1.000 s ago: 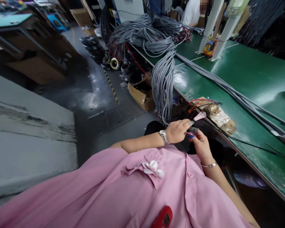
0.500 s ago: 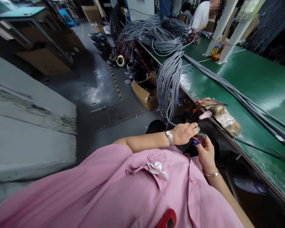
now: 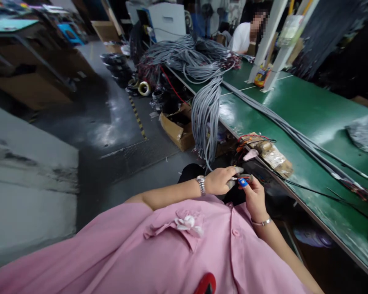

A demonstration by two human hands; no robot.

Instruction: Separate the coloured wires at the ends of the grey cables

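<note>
our left hand [image 3: 218, 181] and right hand [image 3: 255, 198] both pinched thin red wires [image 3: 247, 177] beside the green workbench [image 3: 309, 112]; our grip partly hid them, and a red object [image 3: 206, 281] was cut off at the near edge.

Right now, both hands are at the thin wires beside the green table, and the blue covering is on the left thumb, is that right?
Not quite: the blue covering is on the right hand's thumb, as the head view shows. Both that hand and the left hand are at the thin wires beside the green table.
</note>
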